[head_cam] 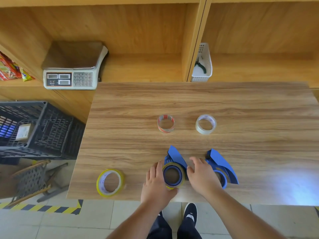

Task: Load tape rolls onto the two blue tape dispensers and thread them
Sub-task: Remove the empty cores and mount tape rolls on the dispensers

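Two blue tape dispensers lie on the wooden table (189,104) near its front edge. The left dispenser (176,156) has a yellowish tape roll (181,167) around its hub. My left hand (158,183) grips that roll from the left side. My right hand (202,176) rests between the two dispensers with fingers spread, touching the left one's right side and covering part of the right dispenser (224,167), whose hub is bare. A second yellow roll (110,182) lies flat at the front left. Farther back stand a red-printed thin roll (165,124) and a clear roll (206,124).
A weighing scale (70,73) sits on the shelf at the back left. A white basket (202,66) with pliers stands behind the table. A black crate (34,128) is left of the table, with a metal rack (32,180) on the floor below it.
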Available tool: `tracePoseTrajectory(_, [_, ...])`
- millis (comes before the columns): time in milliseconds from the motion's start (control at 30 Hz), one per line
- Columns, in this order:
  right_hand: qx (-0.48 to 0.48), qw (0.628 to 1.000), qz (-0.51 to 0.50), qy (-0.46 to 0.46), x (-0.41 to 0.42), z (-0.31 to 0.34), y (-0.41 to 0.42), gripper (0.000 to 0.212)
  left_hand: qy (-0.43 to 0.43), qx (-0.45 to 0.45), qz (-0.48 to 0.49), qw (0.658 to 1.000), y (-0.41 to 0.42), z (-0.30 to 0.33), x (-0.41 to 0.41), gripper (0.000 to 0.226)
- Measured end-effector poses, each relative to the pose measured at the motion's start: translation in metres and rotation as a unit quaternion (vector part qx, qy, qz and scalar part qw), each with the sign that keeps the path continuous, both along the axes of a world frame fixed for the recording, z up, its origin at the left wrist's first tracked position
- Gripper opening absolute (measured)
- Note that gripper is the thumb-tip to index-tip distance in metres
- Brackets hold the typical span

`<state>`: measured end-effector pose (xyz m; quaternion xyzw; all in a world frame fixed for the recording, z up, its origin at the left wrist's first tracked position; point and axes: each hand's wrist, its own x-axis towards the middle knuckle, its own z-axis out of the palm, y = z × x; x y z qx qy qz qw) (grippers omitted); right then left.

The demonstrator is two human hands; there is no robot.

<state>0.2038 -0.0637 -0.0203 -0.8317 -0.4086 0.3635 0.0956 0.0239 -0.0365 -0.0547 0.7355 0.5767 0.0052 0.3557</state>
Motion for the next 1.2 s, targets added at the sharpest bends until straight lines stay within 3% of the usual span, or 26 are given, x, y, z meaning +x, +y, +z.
tracePoseTrajectory(133, [0.013, 1.0, 0.021, -0.019, -0.02, 0.008, 0.012, 0.048, 0.031, 0.044, 0.009, 0.999, 0.006, 0.01, -0.028, 0.106])
tracePoseTrajectory(300, [0.021, 0.997, 0.067, -0.042, -0.065, 0.013, 0.03, 0.049, 0.076, 0.083, 0.097, 0.989, 0.018, 0.019, -0.077, 0.103])
tracePoseTrajectory(567, [0.013, 0.992, 0.12, -0.021, -0.128, 0.009, 0.045, 0.056, 0.122, 0.03, 0.261, 0.957, 0.033, 0.005, -0.162, 0.124])
tracePoseTrajectory(900, [0.008, 0.988, 0.155, -0.021, -0.167, 0.006, 0.056, 0.058, 0.09, -0.041, 0.198, 0.975, 0.046, -0.006, -0.174, 0.129])
tracePoseTrajectory(1200, [0.012, 0.99, 0.139, -0.027, -0.151, 0.005, 0.053, 0.056, 0.101, -0.017, 0.181, 0.978, 0.05, -0.002, -0.168, 0.114])
